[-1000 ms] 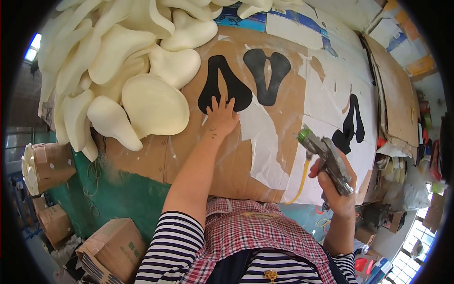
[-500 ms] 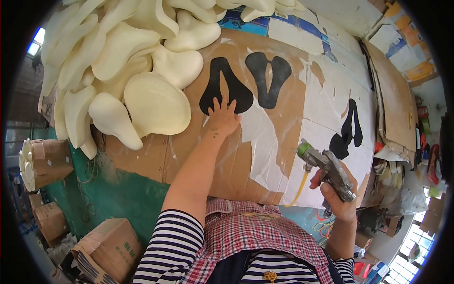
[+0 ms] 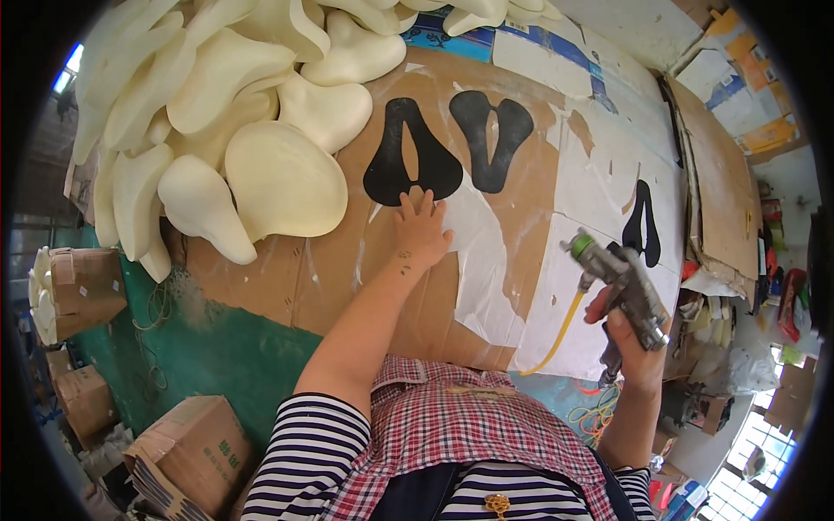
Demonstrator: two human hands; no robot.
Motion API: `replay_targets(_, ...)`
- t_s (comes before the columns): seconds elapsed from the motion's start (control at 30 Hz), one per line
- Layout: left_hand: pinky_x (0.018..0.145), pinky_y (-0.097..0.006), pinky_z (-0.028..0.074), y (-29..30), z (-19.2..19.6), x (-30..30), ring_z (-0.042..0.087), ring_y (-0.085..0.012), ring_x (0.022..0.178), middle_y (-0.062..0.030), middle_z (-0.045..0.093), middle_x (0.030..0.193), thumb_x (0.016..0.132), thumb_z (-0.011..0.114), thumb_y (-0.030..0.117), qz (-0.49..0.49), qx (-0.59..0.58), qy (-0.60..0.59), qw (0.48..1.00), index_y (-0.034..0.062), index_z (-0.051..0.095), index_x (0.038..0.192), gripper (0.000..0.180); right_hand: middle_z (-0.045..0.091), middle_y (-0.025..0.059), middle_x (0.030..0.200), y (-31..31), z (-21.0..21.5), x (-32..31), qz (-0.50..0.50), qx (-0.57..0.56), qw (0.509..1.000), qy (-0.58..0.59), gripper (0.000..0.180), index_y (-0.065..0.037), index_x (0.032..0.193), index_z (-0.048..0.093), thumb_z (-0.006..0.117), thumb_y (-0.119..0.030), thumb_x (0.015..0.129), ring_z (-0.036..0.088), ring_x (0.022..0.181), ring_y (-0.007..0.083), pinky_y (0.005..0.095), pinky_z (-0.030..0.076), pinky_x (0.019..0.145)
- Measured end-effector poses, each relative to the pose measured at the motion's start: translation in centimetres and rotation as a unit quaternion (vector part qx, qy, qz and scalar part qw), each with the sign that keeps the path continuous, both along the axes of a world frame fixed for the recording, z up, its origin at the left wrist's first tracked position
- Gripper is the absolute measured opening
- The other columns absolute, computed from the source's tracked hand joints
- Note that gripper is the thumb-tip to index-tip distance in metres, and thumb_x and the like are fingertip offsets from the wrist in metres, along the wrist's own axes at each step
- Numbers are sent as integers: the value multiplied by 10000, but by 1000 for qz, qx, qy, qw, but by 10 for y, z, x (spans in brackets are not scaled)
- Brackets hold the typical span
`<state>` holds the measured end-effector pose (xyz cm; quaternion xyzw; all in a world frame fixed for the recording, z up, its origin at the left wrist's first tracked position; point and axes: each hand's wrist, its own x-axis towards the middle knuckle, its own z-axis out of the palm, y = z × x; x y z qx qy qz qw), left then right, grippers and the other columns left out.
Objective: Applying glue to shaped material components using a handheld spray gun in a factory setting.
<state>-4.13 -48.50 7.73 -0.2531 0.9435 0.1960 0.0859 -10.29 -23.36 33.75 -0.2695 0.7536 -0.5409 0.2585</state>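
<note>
Since the earlier frame, the left hand (image 3: 422,230) has been drawn back toward the body, off most of the left black pad (image 3: 434,178), and the spray gun (image 3: 621,282) has been shifted a little to the right. The grip of the left hand is released: its fingers are spread at the pad's lower edge, and whether that edge is touched cannot be told. The spray gun is grasped by the right hand (image 3: 638,343) and is held above the bench (image 3: 417,321), nozzle pointed up and to the left.

The left pad is laid flat on brown cardboard, wide end nearest the body. Just beside it, the middle black pad (image 3: 473,122) is laid with its wide end away. The right black pad (image 3: 651,243) is set well apart on white sheeting, its lower part hidden by the gun.

A broad stretch of cardboard and torn white paper (image 3: 482,278) is left between the middle pad and the gun. The near edge of the bench is met by the checked apron (image 3: 486,425). On the left, room is cut off by a heap of pale foam shapes (image 3: 287,187); on the right, by a cardboard panel (image 3: 717,174). The near right edge is crossed by a yellow hose (image 3: 565,332). A carton (image 3: 200,451) is placed below, at the left.
</note>
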Motion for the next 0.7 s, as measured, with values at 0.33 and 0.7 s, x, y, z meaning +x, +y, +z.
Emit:
replay_targets(0.33, 1090, -572, 170, 9, 6, 4, 144, -491, 1362, -90, 230, 1521, 881, 534, 373, 1, 16, -11, 1000, 152, 388, 1386, 570, 609, 103, 870, 14, 5, 8, 67, 8, 995, -76, 522, 68, 1276, 457, 641, -93, 815, 598, 790, 161, 291, 494, 730)
replay_targets(0.7, 1081, -587, 167, 8, 4, 7, 155, -493, 1358, -90, 252, 1513, 871, 548, 358, 4, 17, 4, 1000, 143, 405, 1374, 566, 619, 103, 847, 17, 6, -1, -16, 15, 1000, -10, 576, 86, 1252, 470, 668, -256, 833, 595, 747, 153, 274, 476, 679)
